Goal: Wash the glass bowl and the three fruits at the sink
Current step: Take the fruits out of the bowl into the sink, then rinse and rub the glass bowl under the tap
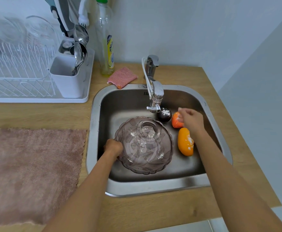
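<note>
My left hand grips the glass bowl; right hand, loosely curled, touches a fruit (bowl could slip, one-handed).

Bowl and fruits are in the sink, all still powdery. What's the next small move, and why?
Probably close the right hand on the red-orange fruit and bring it under the tap. The hand already rests on that fruit, white specks still show on it, and no water is seen running. The left hand grips the bowl rim, so it is busy.
</note>
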